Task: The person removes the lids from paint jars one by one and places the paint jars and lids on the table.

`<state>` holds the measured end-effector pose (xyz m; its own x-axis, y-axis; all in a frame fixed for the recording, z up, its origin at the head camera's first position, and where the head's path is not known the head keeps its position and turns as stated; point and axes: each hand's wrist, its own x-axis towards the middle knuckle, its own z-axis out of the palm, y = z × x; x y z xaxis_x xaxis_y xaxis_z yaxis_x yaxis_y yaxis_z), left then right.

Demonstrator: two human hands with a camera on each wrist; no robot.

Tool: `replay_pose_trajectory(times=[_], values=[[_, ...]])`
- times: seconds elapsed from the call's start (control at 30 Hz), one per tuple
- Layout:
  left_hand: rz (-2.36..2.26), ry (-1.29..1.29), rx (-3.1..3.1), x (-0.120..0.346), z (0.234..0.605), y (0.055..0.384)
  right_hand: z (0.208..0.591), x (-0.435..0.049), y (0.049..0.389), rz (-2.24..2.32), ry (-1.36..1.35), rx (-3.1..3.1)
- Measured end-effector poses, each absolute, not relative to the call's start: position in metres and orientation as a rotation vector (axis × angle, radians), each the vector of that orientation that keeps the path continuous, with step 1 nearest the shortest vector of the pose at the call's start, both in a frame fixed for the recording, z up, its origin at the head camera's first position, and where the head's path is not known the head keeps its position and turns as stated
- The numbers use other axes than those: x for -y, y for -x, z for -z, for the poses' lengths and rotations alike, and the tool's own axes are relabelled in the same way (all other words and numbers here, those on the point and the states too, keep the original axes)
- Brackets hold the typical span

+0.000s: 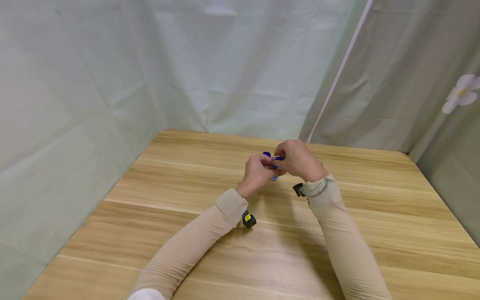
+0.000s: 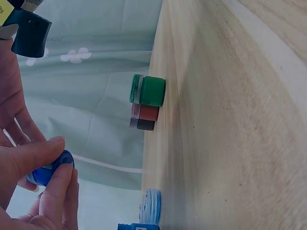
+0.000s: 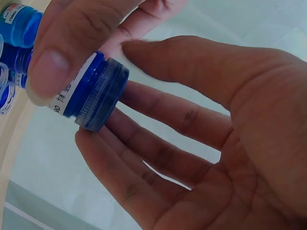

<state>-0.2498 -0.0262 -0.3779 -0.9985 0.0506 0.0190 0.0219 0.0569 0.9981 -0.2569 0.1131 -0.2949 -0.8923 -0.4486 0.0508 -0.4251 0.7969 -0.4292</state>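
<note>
A small blue paint jar point(image 3: 79, 93) with a white label and a clear-sided lid point(image 3: 103, 96) is held up between both hands. My left hand point(image 1: 258, 171) grips the jar's body, thumb on one side and fingers on the other, as the left wrist view shows. My right hand point(image 1: 300, 160) has its fingertips around the lid, the thumb right at its top edge in the right wrist view. Part of the jar is covered by the left thumb point(image 3: 53, 72).
More blue jars stand close to the hands, a light blue jar point(image 3: 21, 24) among them. In the left wrist view, a green jar point(image 2: 152, 91), a red jar point(image 2: 148, 112) and a dark jar point(image 2: 146, 124) form a row. Curtains point(image 1: 243, 71) surround the wooden table point(image 1: 150, 200).
</note>
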Motion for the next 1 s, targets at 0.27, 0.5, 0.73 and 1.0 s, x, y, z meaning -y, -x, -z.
replay_pose_trajectory(times=[0.27,0.5,0.73,1.0], values=[[-2.086,-0.057,-2.32,0.0258,0.3795,0.2489,0.2963,-0.1117,0.2555,0.631,0.687,-3.002],[-2.074,-0.098,-2.341,0.0263,0.3803,0.2471,0.2952,-0.1123,0.2555,0.655,0.698,-2.955],[-2.078,-0.113,-2.343,0.0259,0.3812,0.2472,0.2945,-0.1129,0.2552,0.642,0.679,-2.957],[-2.086,-0.096,-2.325,0.025,0.3809,0.2471,0.2953,-0.1136,0.2546,0.614,0.645,-3.01]])
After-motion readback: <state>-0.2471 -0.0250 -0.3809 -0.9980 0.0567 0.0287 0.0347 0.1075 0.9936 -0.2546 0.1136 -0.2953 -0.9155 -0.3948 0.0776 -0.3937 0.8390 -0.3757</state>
